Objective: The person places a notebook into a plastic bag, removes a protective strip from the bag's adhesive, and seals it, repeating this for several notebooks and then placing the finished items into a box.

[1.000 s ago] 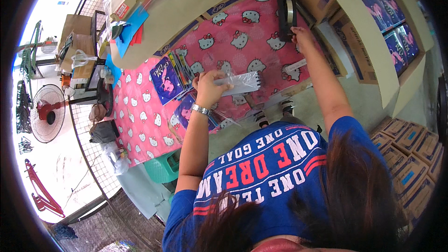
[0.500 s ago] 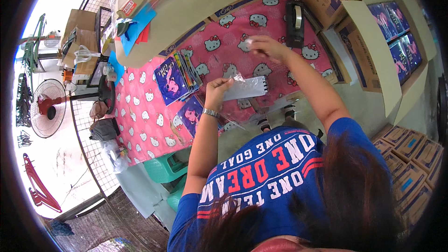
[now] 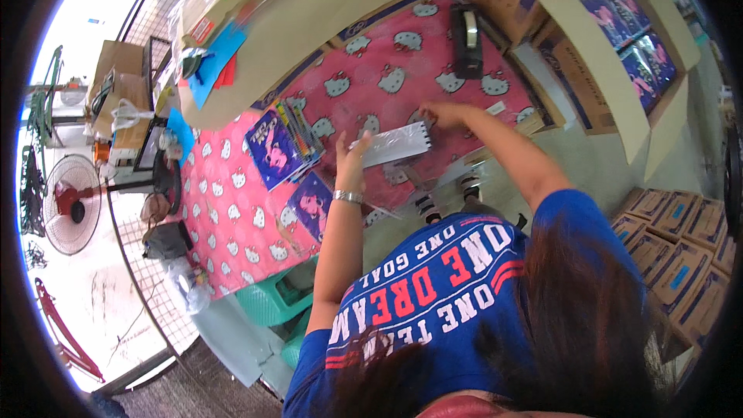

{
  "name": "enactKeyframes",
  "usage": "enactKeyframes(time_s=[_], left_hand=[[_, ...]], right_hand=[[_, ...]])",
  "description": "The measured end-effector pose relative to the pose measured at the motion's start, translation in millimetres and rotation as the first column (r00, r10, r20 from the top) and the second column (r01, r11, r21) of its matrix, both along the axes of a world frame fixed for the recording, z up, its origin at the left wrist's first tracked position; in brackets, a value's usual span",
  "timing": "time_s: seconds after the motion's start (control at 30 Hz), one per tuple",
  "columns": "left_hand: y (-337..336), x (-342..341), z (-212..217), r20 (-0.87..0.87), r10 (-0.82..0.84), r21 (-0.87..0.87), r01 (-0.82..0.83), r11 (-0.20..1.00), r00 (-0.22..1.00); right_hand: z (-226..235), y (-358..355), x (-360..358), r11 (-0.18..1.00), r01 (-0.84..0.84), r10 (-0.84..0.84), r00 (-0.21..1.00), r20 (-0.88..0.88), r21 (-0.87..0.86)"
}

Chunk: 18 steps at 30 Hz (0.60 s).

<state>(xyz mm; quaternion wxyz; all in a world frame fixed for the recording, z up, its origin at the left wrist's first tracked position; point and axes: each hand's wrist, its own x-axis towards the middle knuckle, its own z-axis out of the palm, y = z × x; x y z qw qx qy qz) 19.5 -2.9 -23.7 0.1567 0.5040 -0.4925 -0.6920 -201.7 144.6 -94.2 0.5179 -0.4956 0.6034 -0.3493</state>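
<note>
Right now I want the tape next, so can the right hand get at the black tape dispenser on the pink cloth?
Probably yes. The right hand grips the silver packet, and only bare pink tablecloth separates it from the black tape dispenser. It would need to release the packet first.

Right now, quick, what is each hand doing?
Left hand: closed on the left end of the silvery packet.
Right hand: fingers on the packet's right end.

The right hand (image 3: 439, 114) has come back from the tape dispenser (image 3: 467, 40) (far edge); it now grips the silver packet (image 3: 395, 144).
</note>
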Motion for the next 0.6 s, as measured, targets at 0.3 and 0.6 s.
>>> enactKeyframes(time_s=[0.3, 0.6], left_hand=[[-27, -40, 117, -0.584, -0.292, 0.260, 0.515, 0.817, 0.757], [-69, 102, 3, -0.118, 0.143, -0.067, -0.152, 0.986, 0.983]], right_hand=[[148, 71, 31, 0.709, 0.578, -0.642, 0.766, -0.033, -0.404], [342, 228, -92, -0.104, 0.291, -0.881, -0.471, -0.047, -0.951]])
